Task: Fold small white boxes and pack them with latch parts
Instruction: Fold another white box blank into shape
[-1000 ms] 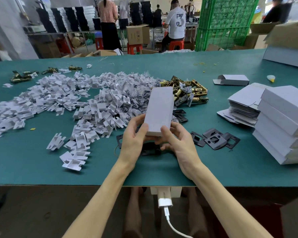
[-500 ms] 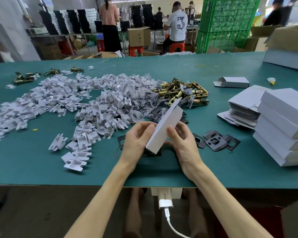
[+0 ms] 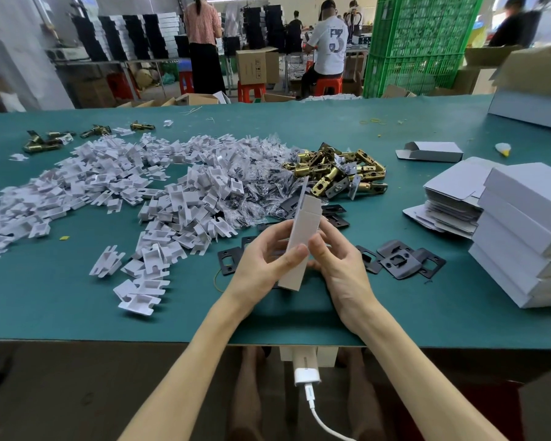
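I hold a small white box (image 3: 301,237) on edge just above the green table (image 3: 61,300), its far end flap sticking up. My left hand (image 3: 264,265) grips its left side, thumb across the near face. My right hand (image 3: 341,265) grips the right side, fingers curled behind it. Beyond lies a pile of brass latch bolts (image 3: 337,170). Black strike plates (image 3: 401,259) lie right of my hands, and another black plate (image 3: 229,262) lies to the left. A wide heap of white folded card inserts (image 3: 134,198) and clear screw bags (image 3: 261,186) covers the left and middle.
A stack of closed white boxes (image 3: 522,233) stands at the right edge, with flat box blanks (image 3: 449,198) beside it. One half-folded box (image 3: 433,151) lies farther back. Loose brass latches (image 3: 42,143) sit far left. People work beyond the table near green crates (image 3: 420,43).
The box has turned from lying flat in my hands to standing on its narrow edge. Both hands have shifted their hold around it and stayed in place over the table.
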